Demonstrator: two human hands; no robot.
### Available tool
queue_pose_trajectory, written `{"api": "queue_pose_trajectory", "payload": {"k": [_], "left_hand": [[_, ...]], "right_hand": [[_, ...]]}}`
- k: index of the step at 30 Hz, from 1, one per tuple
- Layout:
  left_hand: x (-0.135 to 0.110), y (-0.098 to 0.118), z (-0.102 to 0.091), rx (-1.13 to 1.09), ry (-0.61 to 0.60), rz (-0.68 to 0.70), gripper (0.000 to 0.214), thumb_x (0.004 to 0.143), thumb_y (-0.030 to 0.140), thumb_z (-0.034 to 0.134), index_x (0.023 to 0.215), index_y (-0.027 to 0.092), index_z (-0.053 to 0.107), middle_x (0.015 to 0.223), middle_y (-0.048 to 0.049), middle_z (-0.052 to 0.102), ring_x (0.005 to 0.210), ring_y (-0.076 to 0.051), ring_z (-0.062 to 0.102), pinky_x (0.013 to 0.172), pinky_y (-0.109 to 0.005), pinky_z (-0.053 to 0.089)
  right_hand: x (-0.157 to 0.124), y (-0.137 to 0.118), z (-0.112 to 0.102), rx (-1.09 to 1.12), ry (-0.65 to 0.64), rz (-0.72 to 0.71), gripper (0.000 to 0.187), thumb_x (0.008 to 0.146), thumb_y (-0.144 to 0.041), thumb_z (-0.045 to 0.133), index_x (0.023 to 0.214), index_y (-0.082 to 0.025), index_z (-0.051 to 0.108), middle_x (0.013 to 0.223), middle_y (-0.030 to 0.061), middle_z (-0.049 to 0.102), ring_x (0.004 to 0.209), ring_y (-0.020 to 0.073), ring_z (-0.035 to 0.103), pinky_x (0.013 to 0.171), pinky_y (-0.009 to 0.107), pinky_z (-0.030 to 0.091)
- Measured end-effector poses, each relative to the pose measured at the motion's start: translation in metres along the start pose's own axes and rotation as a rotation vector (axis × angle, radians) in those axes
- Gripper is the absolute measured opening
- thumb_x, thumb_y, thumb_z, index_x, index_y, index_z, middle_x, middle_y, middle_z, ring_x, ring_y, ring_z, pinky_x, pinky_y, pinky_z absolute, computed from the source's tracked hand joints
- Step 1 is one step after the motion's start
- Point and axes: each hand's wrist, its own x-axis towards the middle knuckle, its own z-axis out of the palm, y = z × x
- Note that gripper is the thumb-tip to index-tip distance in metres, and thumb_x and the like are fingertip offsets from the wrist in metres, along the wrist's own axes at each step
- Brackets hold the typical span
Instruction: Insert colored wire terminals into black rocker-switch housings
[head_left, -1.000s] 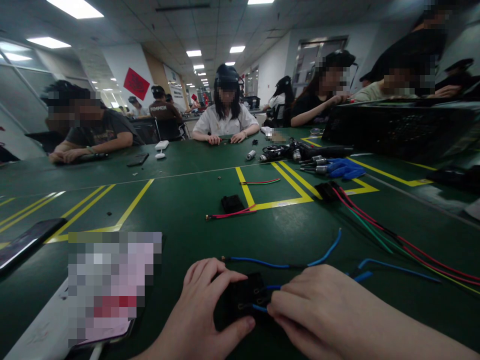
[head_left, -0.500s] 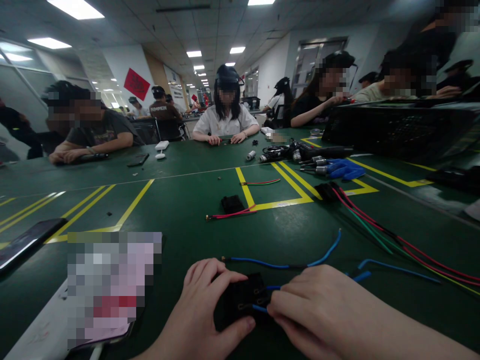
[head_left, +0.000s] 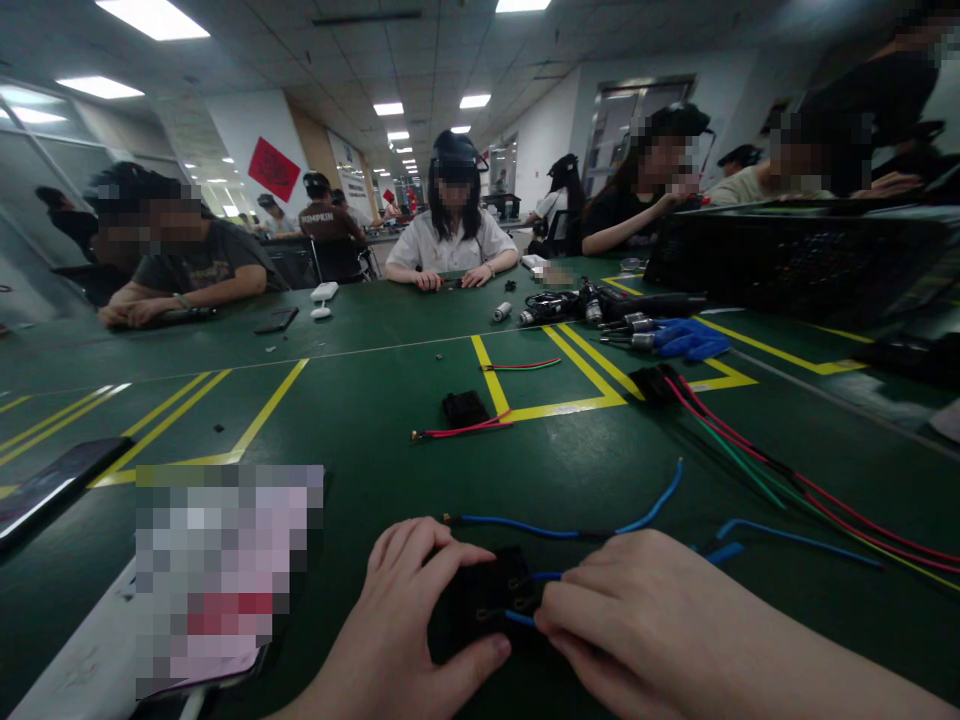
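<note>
1. Two bare hands working low over the green table (head_left: 360, 430), approx. centre, nr the wearer.
2. L hand (head_left: 409, 615): curled round the L side of a black block (head_left: 491, 582), forefinger at its far edge, thumb at the near one; grasping it, flat on the tabletop from what I can see. Small metal loops show on its upper face.
3. R hand (head_left: 630, 600): fingertips pinched on the lower blue wire (head_left: 519, 618), which meets the block's R side. The upper blue wire (head_left: 546, 576) runs in under the knuckles; can't tell from here if it's gripped too.
4. Just beyond both hands: a loose blue wire (head_left: 525, 524), w/ a metal tip at its L end. More blue pieces (head_left: 799, 540) lie past the R wrist.
5. Further up the tbl: a second black block (head_left: 463, 408), w/ red wires (head_left: 461, 430) right beside it, nr the yellow tape (head_left: 562, 408).
6. R side: black connector (head_left: 652, 384) w/ long red & green wires (head_left: 780, 468) trailing off.
7. L side: dark phone (head_left: 64, 490), plus a device w/ blurred screen (head_left: 225, 570) & a cable.
8. Opp. side: co-worker in white shirt (head_left: 454, 240), both hands on the tabletop.
</note>
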Motion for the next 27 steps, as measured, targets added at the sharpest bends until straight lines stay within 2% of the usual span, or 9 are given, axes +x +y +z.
{"api": "queue_pose_trajectory", "payload": {"k": [6, 24, 27], "left_hand": [[0.0002, -0.0024, 0.0004, 0.018, 0.013, 0.014, 0.048, 0.072, 0.018, 0.074, 0.116, 0.033, 0.063, 0.11, -0.0032, 0.061, 0.111, -0.032, 0.054, 0.096, -0.052, 0.044], [0.0019, 0.0047, -0.0038, 0.003, -0.018, -0.029, 0.049, 0.071, 0.015, 0.076, 0.115, 0.032, 0.064, 0.111, -0.0042, 0.061, 0.114, -0.034, 0.053, 0.099, -0.057, 0.041], [0.0012, 0.0041, -0.0038, 0.001, -0.021, -0.028, 0.049, 0.071, 0.015, 0.075, 0.116, 0.032, 0.063, 0.112, -0.0041, 0.061, 0.114, -0.034, 0.053, 0.099, -0.057, 0.041]], "right_hand": [[0.0025, 0.0019, 0.0009, 0.011, -0.004, 0.001, 0.015, 0.084, -0.007, 0.059, 0.084, -0.02, 0.064, 0.076, -0.0022, 0.07, 0.064, 0.0152, 0.064, 0.055, 0.029, 0.038], [0.0011, 0.002, 0.003, 0.034, -0.037, -0.006, 0.014, 0.084, -0.008, 0.06, 0.083, -0.02, 0.066, 0.076, -0.0025, 0.07, 0.063, 0.015, 0.064, 0.055, 0.029, 0.037], [0.0011, 0.0006, -0.0003, -0.011, -0.001, -0.014, 0.015, 0.085, -0.006, 0.059, 0.085, -0.019, 0.066, 0.077, -0.0017, 0.071, 0.065, 0.0153, 0.065, 0.056, 0.029, 0.038]]}}
